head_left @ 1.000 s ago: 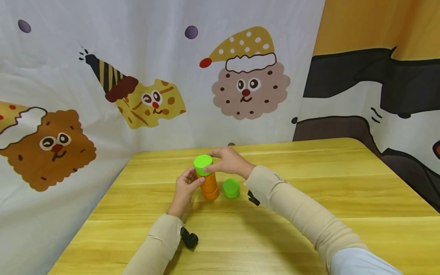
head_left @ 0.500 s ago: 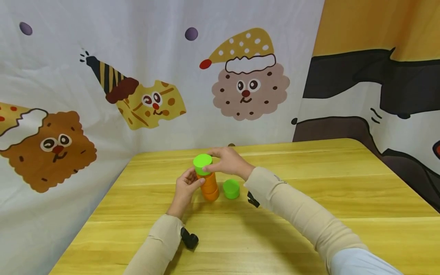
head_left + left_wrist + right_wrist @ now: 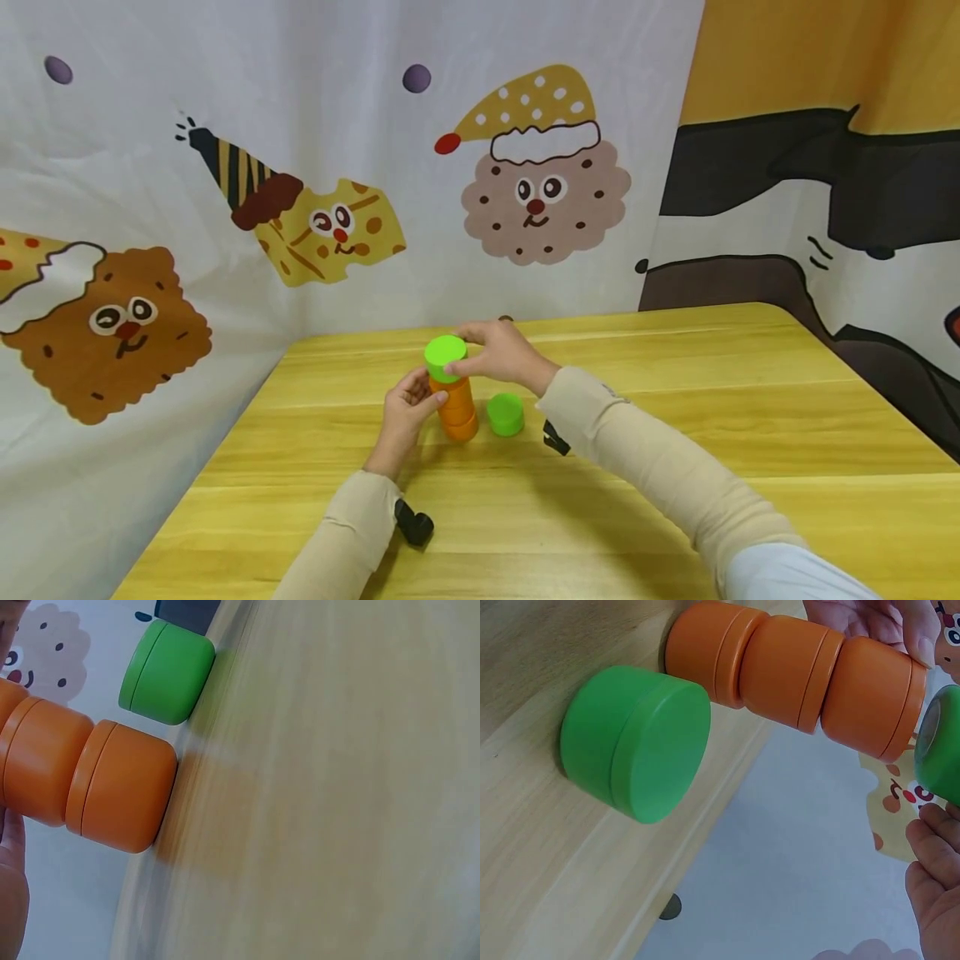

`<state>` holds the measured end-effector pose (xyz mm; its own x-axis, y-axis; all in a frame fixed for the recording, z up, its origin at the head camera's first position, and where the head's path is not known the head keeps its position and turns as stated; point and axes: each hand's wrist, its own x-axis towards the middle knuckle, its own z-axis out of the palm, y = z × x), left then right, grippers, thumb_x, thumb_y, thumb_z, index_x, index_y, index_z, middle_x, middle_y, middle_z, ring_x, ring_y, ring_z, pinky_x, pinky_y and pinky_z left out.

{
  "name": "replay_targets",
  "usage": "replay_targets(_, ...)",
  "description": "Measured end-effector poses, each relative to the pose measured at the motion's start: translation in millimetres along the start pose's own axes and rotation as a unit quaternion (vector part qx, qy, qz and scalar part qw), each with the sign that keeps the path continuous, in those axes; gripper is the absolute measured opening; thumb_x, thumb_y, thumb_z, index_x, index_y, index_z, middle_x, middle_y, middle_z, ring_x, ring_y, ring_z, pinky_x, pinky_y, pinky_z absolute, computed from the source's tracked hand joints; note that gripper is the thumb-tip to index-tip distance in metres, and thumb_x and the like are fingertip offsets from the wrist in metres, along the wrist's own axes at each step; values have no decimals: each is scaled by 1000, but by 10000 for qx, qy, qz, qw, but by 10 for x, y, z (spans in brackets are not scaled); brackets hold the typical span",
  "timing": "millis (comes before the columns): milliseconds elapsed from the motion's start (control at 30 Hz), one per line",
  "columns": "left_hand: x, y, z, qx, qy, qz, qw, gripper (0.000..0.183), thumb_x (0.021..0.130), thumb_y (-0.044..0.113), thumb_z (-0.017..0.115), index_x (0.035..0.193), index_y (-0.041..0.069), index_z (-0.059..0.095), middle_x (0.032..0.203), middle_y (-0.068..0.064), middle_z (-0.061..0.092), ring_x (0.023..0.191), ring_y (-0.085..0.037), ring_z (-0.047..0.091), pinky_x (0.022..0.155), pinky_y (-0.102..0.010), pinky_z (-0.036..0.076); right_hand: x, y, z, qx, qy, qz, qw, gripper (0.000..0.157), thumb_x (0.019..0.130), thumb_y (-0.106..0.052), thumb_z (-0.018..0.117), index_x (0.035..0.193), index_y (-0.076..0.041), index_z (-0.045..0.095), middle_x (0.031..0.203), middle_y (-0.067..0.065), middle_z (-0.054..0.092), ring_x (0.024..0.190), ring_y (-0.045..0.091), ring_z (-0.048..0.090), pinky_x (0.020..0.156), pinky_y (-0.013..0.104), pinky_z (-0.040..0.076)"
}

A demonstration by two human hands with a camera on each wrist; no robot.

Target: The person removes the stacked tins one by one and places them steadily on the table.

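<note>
Three orange containers (image 3: 456,410) form an upright stack on the wooden table (image 3: 600,533), and just over its top the right hand (image 3: 506,354) grips a green container (image 3: 446,358) by its side. The left hand (image 3: 405,417) grasps the upper part of the stack, its thumb against the uppermost orange one. Just right of the stack's foot, apart from it, a second green container (image 3: 506,415) stands upright. The group sits nearer the left edge than the right, with some wood between it and the far edge; a wide stretch of surface runs rightward, crossed by the right sleeve (image 3: 660,467). Behind the table hangs a cartoon-printed curtain (image 3: 360,100).

From the head, the raised container seems to meet the stack; the right wrist view reveals a narrow gap and its recessed underside. That view also shows the left thumb at the top lid's rim. The left wrist view shows the lid seams and the bottom container resting on the wood, but leaves the raised one out.
</note>
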<state>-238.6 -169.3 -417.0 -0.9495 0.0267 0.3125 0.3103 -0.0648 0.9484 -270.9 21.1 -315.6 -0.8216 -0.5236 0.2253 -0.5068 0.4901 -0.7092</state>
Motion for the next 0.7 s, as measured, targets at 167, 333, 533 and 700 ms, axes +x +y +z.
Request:
replay_targets(167, 3, -7, 13, -27, 64, 84, 9999, 42, 83, -3, 64, 123, -5, 52, 105, 7, 63, 98, -8, 58, 88, -20, 47, -43, 51, -46, 169, 127, 11, 9998, 53, 72, -35, 79, 116, -11, 63, 116, 2, 64, 112, 21, 58, 94, 40, 46)
replay_targets(333, 4, -20, 15, -135, 61, 244, 9996, 42, 81, -5, 65, 122, -8, 52, 104, 6, 64, 95, -8, 58, 86, -20, 48, -94, 138, -100, 290, 193, 157, 9993, 53, 70, -35, 80, 116, -12, 63, 115, 1, 64, 113, 23, 57, 95, 40, 45)
replay_targets(533, -1, -10, 17, -166, 60, 175, 9997, 43, 81, -6, 64, 122, -9, 52, 101, 7, 65, 93, -7, 58, 86, -19, 47, -168, 267, -147, 446, 271, 133, 9985, 48, 71, -34, 80, 112, -16, 64, 112, -1, 64, 114, 25, 56, 96, 41, 45)
replay_targets(700, -4, 33, 27, -247, 75, 3, 9997, 43, 82, -9, 63, 123, -9, 52, 99, 7, 65, 92, -7, 58, 86, -19, 47, -231, 350, -192, 586, 357, 48, 9976, 44, 71, -32, 80, 110, -18, 65, 110, -2, 65, 113, 24, 57, 96, 41, 45)
